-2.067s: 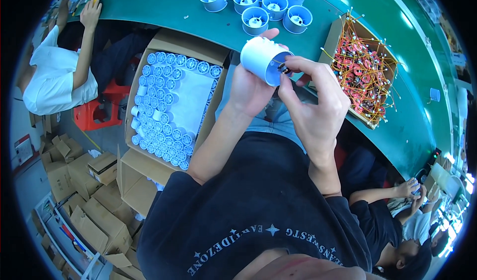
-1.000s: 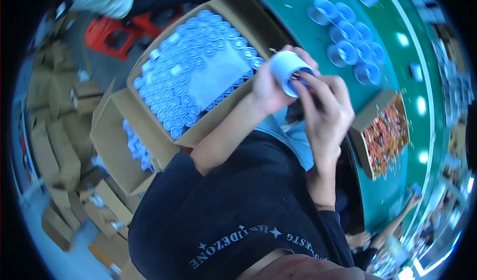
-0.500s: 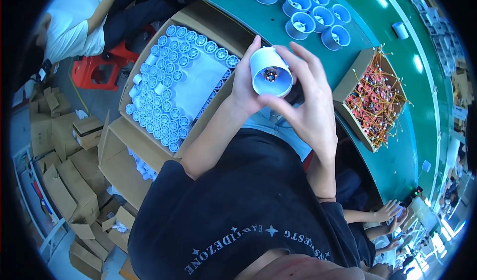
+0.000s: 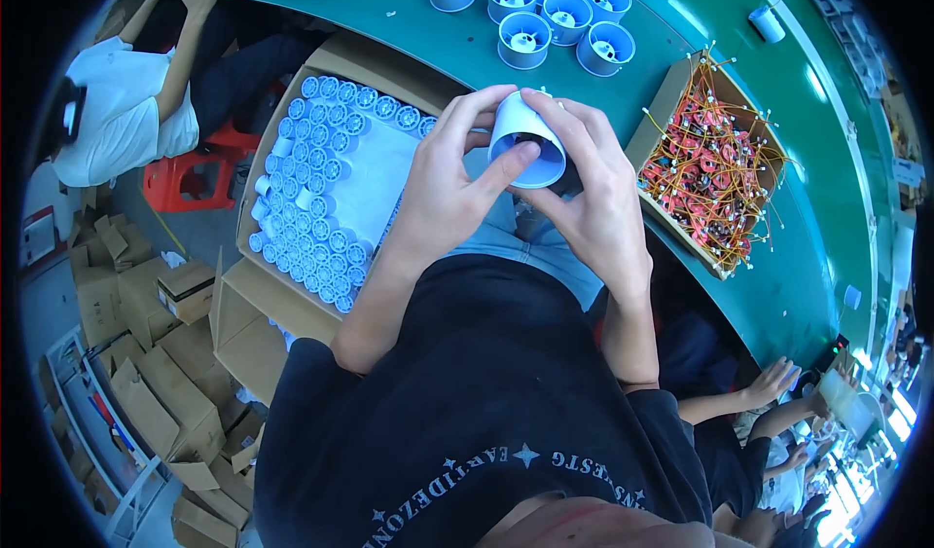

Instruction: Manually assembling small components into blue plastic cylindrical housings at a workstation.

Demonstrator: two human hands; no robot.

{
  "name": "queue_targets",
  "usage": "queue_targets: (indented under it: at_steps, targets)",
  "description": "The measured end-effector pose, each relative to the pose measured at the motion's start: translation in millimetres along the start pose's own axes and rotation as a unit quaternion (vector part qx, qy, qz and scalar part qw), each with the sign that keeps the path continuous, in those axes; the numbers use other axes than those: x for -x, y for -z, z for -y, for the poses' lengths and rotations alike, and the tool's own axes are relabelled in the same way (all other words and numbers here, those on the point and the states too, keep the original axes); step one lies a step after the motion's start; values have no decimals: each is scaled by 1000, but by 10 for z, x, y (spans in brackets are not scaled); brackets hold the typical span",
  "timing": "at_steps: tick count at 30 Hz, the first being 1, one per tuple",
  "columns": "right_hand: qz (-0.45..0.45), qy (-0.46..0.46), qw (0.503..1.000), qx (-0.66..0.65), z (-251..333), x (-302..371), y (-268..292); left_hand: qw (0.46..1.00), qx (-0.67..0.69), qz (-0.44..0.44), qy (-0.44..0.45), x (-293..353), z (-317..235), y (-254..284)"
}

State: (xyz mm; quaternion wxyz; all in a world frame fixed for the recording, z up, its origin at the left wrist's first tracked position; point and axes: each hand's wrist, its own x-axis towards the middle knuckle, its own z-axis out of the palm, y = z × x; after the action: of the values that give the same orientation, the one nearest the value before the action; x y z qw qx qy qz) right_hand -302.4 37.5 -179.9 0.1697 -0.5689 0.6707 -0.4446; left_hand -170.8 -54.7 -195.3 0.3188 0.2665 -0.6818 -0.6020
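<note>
Between my two hands, in front of my chest, is a pale blue-white cylindrical plastic housing (image 4: 519,120), its open end tilted toward me. My left hand (image 4: 457,183) wraps its left side, with the thumb reaching into the opening. My right hand (image 4: 598,164) grips the right side, fingers over the top and thumb near the lower rim. The thumb hides most of the inside; only something dark shows there. Beyond my hands, several similar housings (image 4: 523,40) stand on the green table, with finned hubs inside.
Left of me, an open carton (image 4: 282,326) holds rows of small pale cylindrical parts (image 4: 316,183). At right, a cardboard box (image 4: 654,125) is heaped with red discs with orange wires (image 4: 715,164). A person in white (image 4: 126,110) sits at far left by a red stool (image 4: 185,180). Another person's hand (image 4: 773,383) is at lower right.
My left thumb has moved into the housing's opening, and my right fingers have closed over its top. The view has shifted, so the table things appear further left.
</note>
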Motion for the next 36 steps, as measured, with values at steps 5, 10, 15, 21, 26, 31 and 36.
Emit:
queue_targets:
  at_steps: [5,10,15,21,26,31,36]
  targets:
    - [4,-7,1000,20,-51,-29,-18,992,-120,38,25,-80,-18,0]
    - [23,-5,998,56,-179,6,-74,983,-175,53,-4,-133,83,-17]
    - [8,-6,997,70,-97,44,-96,982,-174,51,-59,-135,77,-24]
    - [7,-24,996,88,-10,127,-101,982,-161,65,-74,-85,120,-59]
    - [-5,6,995,98,-19,113,-135,988,-142,21,-66,-14,211,-112]
    - [19,7,998,52,-96,-4,-190,990,98,92,40,-177,318,167]
    - [-5,15,1000,-8,-123,107,-407,963,148,227,7,-228,296,458]
